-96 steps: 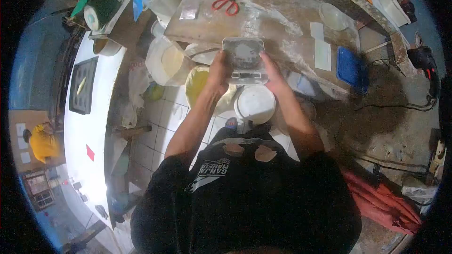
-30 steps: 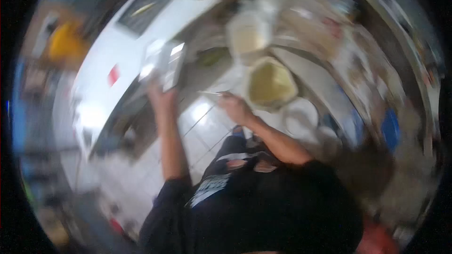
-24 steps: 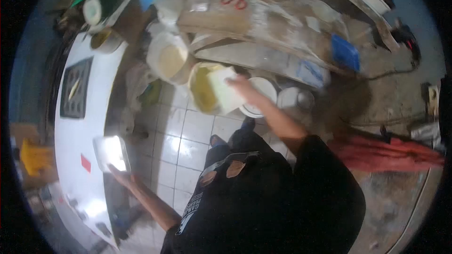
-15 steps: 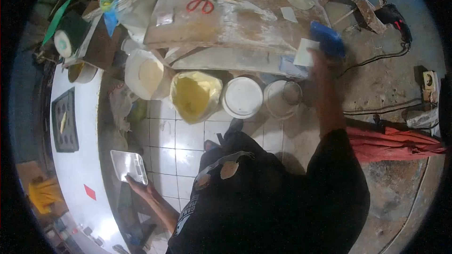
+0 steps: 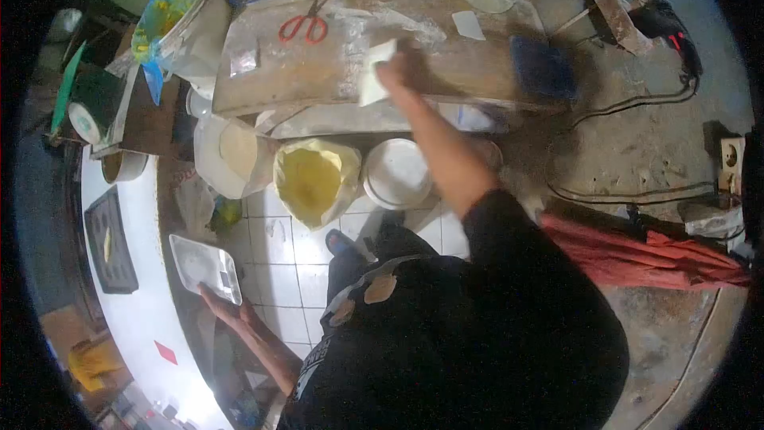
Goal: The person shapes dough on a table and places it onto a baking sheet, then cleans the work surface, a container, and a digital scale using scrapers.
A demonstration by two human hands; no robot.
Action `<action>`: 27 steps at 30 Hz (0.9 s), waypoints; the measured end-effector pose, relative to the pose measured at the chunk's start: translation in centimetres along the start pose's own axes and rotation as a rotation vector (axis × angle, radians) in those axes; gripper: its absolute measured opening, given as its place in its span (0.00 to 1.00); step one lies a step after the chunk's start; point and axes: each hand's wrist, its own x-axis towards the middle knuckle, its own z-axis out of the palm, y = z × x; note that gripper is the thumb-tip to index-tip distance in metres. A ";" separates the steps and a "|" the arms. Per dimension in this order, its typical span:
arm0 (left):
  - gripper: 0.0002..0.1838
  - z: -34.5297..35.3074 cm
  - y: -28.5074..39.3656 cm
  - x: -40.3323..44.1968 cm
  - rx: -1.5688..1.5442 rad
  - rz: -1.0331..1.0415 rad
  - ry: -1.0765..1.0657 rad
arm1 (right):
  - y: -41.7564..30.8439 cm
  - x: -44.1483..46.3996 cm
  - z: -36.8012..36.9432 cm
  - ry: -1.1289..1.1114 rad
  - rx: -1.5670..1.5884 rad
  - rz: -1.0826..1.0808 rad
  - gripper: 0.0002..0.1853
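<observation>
At the lower left, my left hand point(image 5: 227, 302) grips the lower edge of a clear rectangular container point(image 5: 200, 265), held beside the white counter. My right hand point(image 5: 398, 72) is closed on a pale flat scraper point(image 5: 374, 78) over the floury wooden table point(image 5: 318, 72). Red-handled scissors point(image 5: 303, 29) lie on the table to the left of that hand, near a small clear packet point(image 5: 244, 62). A white card point(image 5: 469, 25) lies to its right. Beneath the table edge are a yellow-lined bucket point(image 5: 314, 179) and a white lidded bucket point(image 5: 398, 173).
The white counter point(image 5: 135, 334) on the left carries a dark moulded tray point(image 5: 110, 243). A tub of pale flour point(image 5: 231, 155) stands near the table. At the right are a blue lid point(image 5: 541, 68), a black cable point(image 5: 629, 193) and a red cloth point(image 5: 637, 255).
My right hand has moved left from the blue lid to the middle of the table with the scraper. My left hand still holds the container, now turned slightly.
</observation>
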 end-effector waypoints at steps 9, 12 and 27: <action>0.35 1.7 2.5 8.2 -0.447 -0.466 0.080 | -2.4 -5.0 -7.0 -0.015 0.230 0.093 0.35; 0.31 -1.5 0.5 8.6 -0.575 -0.475 0.086 | 14.1 2.2 -11.9 0.132 -0.044 0.103 0.35; 0.34 5.3 1.9 10.9 -0.533 -0.388 0.003 | -8.4 -2.0 -2.9 -0.074 -0.411 -0.260 0.29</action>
